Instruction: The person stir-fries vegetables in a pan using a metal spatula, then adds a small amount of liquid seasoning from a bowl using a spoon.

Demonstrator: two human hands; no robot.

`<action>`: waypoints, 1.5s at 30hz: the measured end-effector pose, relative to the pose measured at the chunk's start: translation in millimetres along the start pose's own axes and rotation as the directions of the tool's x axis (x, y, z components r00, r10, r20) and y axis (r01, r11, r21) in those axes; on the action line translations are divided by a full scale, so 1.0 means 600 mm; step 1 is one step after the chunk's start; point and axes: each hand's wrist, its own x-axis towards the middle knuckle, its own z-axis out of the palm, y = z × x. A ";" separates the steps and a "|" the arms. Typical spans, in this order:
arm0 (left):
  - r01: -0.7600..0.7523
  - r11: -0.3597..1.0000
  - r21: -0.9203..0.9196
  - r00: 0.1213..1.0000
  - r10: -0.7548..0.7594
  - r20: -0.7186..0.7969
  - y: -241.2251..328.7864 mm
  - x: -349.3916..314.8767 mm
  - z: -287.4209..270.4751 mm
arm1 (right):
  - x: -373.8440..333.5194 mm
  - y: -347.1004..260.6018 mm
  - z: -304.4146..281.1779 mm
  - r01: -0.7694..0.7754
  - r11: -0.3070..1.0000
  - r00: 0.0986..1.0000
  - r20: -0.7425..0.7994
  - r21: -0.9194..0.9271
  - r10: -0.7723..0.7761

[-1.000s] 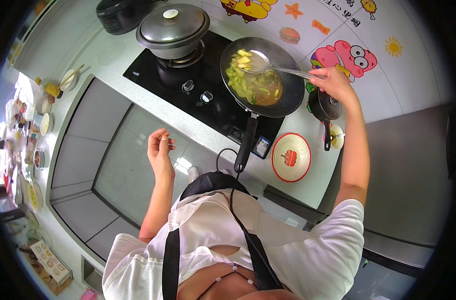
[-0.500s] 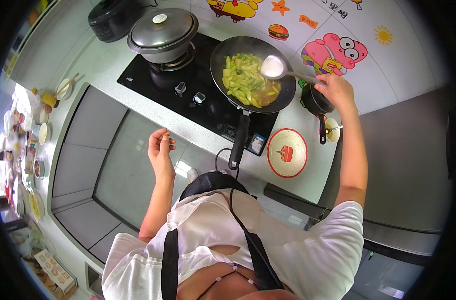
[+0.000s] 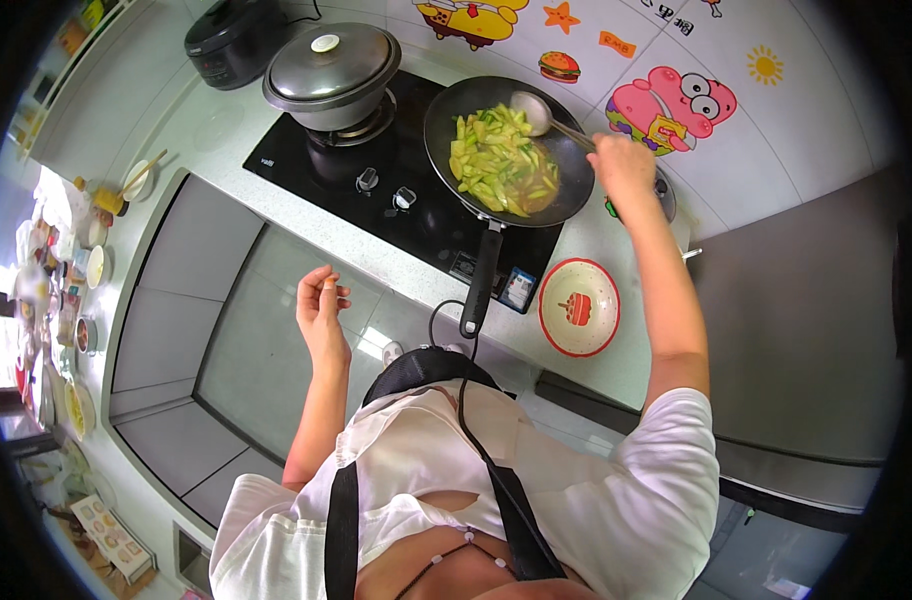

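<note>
My right hand (image 3: 624, 172) is closed around the handle of a metal ladle (image 3: 532, 112). The ladle's bowl rests at the far side of a black frying pan (image 3: 566, 195), touching the edge of the food. Chopped green vegetable pieces (image 3: 491, 165) lie in a little brownish liquid in that pan. My left hand (image 3: 324, 312) hovers in front of the counter edge, away from the pan, with fingers loosely curled and nothing visible in them. The pan's black handle (image 3: 483, 280) points toward me, with neither hand on it.
Left of the pan, a lidded grey pot (image 3: 333, 75) stands on the black gas hob (image 3: 306, 165). A white bowl with a red rim (image 3: 579, 307) sits at the right. My right forearm partly covers a small dark pot (image 3: 664, 195). A black rice cooker (image 3: 234, 45) occupies the far-left corner.
My right hand has moved left with the ladle. The white contents seen in the ladle are gone from view, and its bowl is now lower against the food. My left hand has hardly moved.
</note>
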 end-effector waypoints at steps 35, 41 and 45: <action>0.014 1.000 0.003 0.996 -0.014 0.083 -0.011 0.013 0.006 | -0.125 -0.068 0.076 -0.214 0.809 0.975 0.167 0.547 0.145; 0.033 0.999 -0.008 0.992 -0.032 0.124 -0.014 0.018 0.018 | -0.192 -0.031 -0.044 -0.006 0.931 0.993 0.115 0.366 -0.039; 0.037 0.999 -0.005 0.988 -0.036 0.147 -0.014 0.023 0.028 | -0.224 0.018 -0.123 0.001 0.938 0.989 0.140 0.347 -0.053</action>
